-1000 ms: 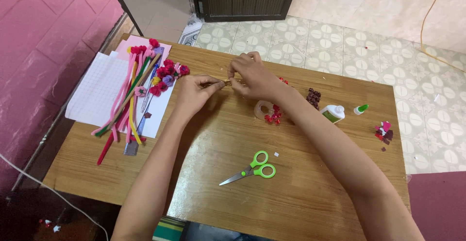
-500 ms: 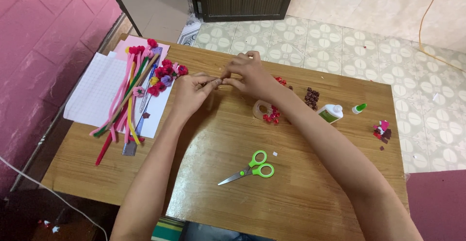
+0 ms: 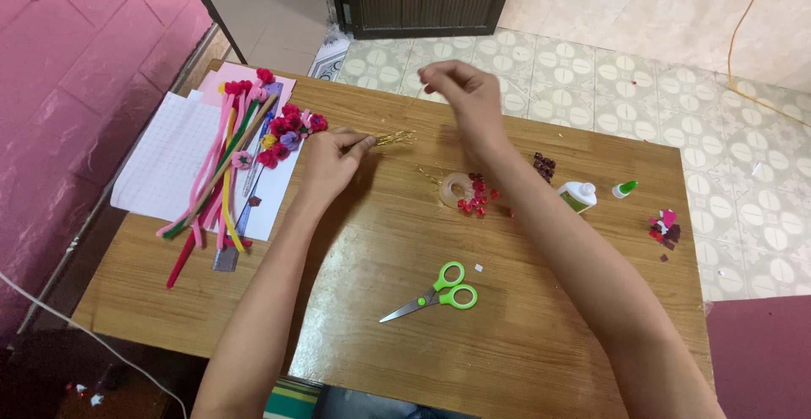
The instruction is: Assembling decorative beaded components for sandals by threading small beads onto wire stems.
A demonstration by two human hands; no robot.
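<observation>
Here, seen from the head camera, the left hand [image 3: 331, 162] pinches a thin bundle of golden wire strands [image 3: 390, 138] just above the brown wooden desk [image 3: 524, 334], fingers closed around one end. The right hand [image 3: 460, 89] is lifted higher, well apart from the strands, fingertips pressed together; whether it holds anything I cannot tell. Green-handled scissors [image 3: 435, 291] lie nearer the person, and pink and red pipe-cleaner flowers [image 3: 253, 153] rest on white paper at left.

Thin gold wire bundle [image 3: 390, 138], roughly level above tabletop, pinched at left end; strands possibly splayed rightward.
</observation>
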